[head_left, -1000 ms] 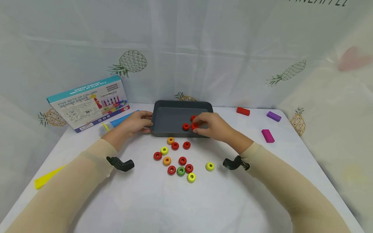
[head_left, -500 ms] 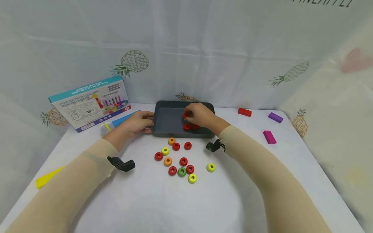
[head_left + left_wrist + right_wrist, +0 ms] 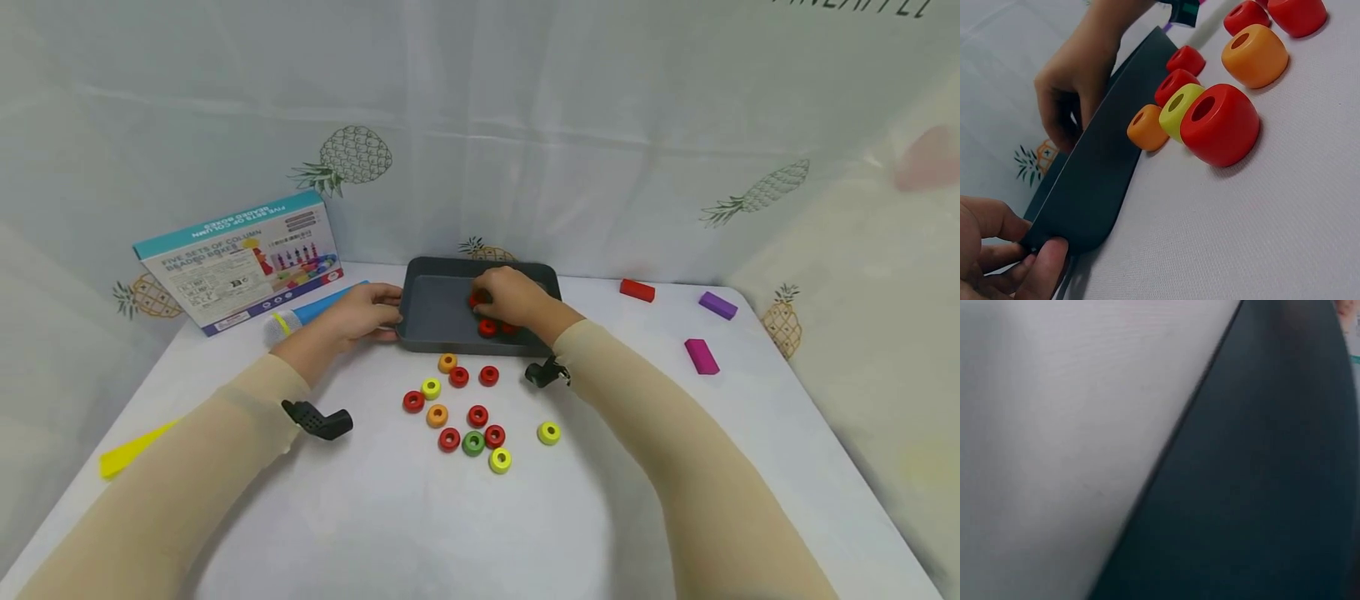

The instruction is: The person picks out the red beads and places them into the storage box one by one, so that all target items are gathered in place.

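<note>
A dark grey tray point(image 3: 433, 310) lies at the back of the white table. My left hand point(image 3: 364, 312) grips its left edge; in the left wrist view the thumb and fingers point(image 3: 1047, 265) pinch the tray's corner. Inside the tray, my right hand point(image 3: 510, 296) pinches a red bead point(image 3: 474, 301), which the fingers partly cover. Two more red beads sit beneath that hand near the tray's front wall, one of them a red bead point(image 3: 487, 327) in plain sight. The right wrist view holds only tray wall point(image 3: 1260, 475) and white cloth.
Several red, yellow and orange beads and a green bead point(image 3: 473, 442) are scattered before the tray. A printed box point(image 3: 240, 262) and a blue microphone point(image 3: 315, 308) stand left. A yellow piece point(image 3: 135, 450) lies front left. Red point(image 3: 637, 290), purple point(image 3: 717, 305) and magenta blocks point(image 3: 701, 357) lie right.
My right hand has moved from the bead at the tray's front right to another red bead farther back, which now sits farther left. My left hand keeps its grip on the tray.
</note>
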A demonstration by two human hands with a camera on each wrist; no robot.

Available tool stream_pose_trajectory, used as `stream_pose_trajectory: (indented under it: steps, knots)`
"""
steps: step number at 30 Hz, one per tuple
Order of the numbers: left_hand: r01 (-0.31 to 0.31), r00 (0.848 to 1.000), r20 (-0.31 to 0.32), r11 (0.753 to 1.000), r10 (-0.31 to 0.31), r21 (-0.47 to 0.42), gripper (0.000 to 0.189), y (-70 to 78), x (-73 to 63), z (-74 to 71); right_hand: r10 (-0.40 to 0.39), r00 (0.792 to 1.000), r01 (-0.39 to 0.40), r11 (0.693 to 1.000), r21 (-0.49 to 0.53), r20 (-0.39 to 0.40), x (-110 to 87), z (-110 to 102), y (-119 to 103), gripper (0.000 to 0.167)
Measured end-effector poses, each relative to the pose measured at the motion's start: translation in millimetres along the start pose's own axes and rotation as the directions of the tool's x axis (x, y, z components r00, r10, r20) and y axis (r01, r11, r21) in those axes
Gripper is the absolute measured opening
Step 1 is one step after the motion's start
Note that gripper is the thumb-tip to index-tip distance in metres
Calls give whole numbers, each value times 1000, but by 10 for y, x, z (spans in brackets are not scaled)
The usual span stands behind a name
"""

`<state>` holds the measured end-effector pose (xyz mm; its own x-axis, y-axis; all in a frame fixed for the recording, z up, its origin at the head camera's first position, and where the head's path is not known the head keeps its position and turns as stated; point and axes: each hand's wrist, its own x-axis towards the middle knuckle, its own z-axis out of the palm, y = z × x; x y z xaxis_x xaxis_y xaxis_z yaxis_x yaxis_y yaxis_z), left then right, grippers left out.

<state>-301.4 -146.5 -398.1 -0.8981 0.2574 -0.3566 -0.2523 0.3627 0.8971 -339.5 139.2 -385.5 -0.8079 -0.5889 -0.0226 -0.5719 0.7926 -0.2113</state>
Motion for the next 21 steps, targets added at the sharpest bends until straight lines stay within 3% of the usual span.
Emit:
stream_pose_trajectory:
  steps: [5,12,21]
  knots:
    - [-3,1000,5,1000,3,-8,59,-2,8,2,-4,998,7,999,48,-64,-166,-159,-55,40]
    - [-12,1000,10,1000,12,-17,59,-15,11,-5,-43,986,71,982,173,-163,-561,-396,-163,41]
    - [0,1000,7,1000,0,-8,60,-6,6,4,-143,960,206,942,265,-239,-1040,-355,-285,31]
